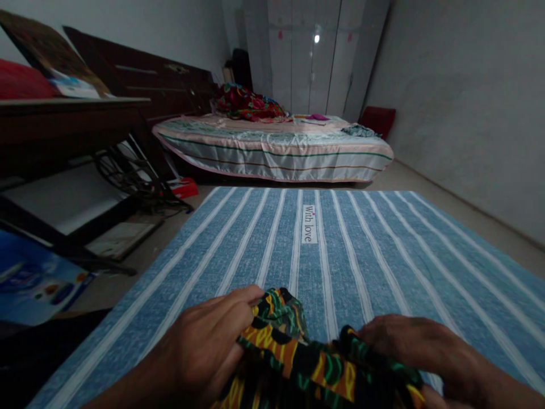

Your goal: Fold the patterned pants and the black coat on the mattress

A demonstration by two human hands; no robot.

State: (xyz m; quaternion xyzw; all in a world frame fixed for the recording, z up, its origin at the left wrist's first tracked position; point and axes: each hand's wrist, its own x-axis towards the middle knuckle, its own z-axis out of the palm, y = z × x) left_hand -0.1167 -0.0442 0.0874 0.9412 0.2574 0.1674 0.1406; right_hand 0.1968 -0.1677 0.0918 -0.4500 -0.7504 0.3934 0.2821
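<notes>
Patterned cloth (298, 355), one piece, black with yellow, orange and green figures; crumpled, its lower part cut off by the frame.

Head view, sole camera on my feed. Location of cloth: six o'clock, near edge, over the blue striped cover (340, 267). Long axis of the visible band: roughly ten to four o'clock, spanning the space between the hands. Left hand (206, 335), at seven o'clock: cloth lies to its three o'clock, touching. Right hand (426, 346), between four and five: cloth lies to its nine o'clock, touching. Neither hand is nearer; I count both in contact.

Grip, left: thumb and fingers closed together, a bunched edge pinched between, no gap seen. Grip, right: fingers curled over a gathered fold, seemingly closed on it; fingertips too dark for me to judge how tightly.

Surroundings: "With love" label (310, 224), toward one o'clock, well apart from the cloth; bed (272, 156), twelve o'clock, beyond the cover.
</notes>
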